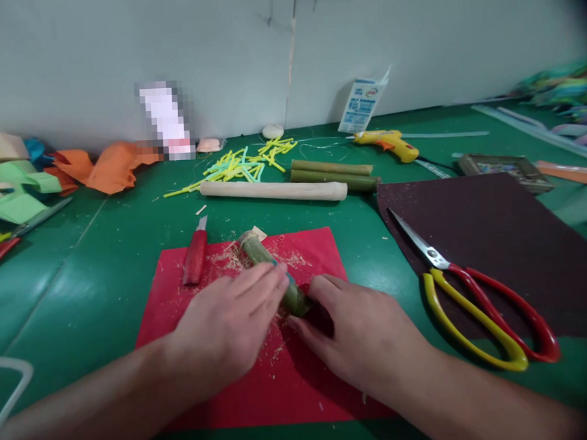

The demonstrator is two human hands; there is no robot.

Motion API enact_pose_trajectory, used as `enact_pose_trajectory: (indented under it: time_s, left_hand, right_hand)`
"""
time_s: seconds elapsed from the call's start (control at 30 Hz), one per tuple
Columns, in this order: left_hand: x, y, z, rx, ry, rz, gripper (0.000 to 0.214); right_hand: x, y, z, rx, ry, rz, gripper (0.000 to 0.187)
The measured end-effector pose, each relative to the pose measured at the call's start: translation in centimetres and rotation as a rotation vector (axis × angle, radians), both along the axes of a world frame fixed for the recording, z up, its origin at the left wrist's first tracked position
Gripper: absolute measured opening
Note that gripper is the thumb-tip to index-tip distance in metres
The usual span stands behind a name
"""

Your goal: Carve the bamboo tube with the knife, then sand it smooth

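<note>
A short green bamboo piece (256,251) lies slanted on a red paper sheet (314,251) strewn with shavings. My left hand (230,326) rests on the piece's middle, fingers stretched flat over it. My right hand (361,334) grips the piece's near end, fingers curled round it. A red-handled knife (195,255) lies on the sheet's left edge, just beyond my left hand.
Red-and-yellow scissors (477,309) lie on a dark sheet (498,237) at right. Behind are a pale wooden rod (273,191), two green bamboo sticks (333,174), cut straw bits (242,162), a yellow glue gun (390,143), and coloured paper (14,187) at left.
</note>
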State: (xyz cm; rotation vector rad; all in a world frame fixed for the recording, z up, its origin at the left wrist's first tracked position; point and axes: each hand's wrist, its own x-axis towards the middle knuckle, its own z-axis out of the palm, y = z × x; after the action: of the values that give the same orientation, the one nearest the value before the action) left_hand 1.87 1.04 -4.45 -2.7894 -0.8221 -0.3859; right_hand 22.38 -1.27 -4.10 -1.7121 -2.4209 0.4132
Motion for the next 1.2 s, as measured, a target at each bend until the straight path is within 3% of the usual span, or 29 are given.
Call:
enact_pose_trajectory:
  time_s: [0.07, 0.2, 0.37, 0.53, 0.67, 0.83, 0.97, 1.13, 1.2]
  left_hand:
    - [-0.01, 0.12, 0.13, -0.025, -0.008, -0.023, 0.04]
    - [-0.4, 0.79, 0.31, 0.022, -0.035, 0.108, 0.038]
    - [-0.2, -0.01, 0.15, -0.015, -0.04, -0.031, 0.039]
    - [-0.18, 0.26, 0.34, 0.047, -0.063, 0.073, 0.036]
    - [-0.04, 0.36, 0.3, 0.008, -0.046, -0.03, 0.035]
    - [-0.11, 0.52, 0.26, 0.017, -0.09, 0.085, 0.036]
    - [0.03, 0.13, 0.24, -0.015, -0.069, -0.012, 0.037]
    - [-0.48, 0.94, 0.19, 0.04, -0.095, 0.077, 0.034]
    - [-0.24, 0.81, 0.24, 0.06, -0.064, 0.039, 0.032]
  right_hand:
    - [0.08, 0.02, -0.01, 0.002, 0.004, -0.001, 0.019]
    - [0.16, 0.05, -0.04, -0.005, -0.018, -0.003, 0.021]
    - [0.02, 0.1, -0.23, -0.014, -0.008, -0.008, 0.018]
    - [0.02, 0.14, -0.25, -0.023, -0.003, -0.003, 0.02]
    - [0.02, 0.16, -0.27, -0.011, 0.004, -0.009, 0.017]
    - [0.06, 0.06, -0.28, -0.017, -0.002, -0.004, 0.019]
    - [0.04, 0.0, -0.37, -0.011, 0.016, -0.003, 0.018]
    - [-0.08, 0.11, -0.32, 0.003, 0.001, -0.004, 0.02]
    - [-0.06, 0.11, -0.31, 0.008, 0.006, 0.001, 0.019]
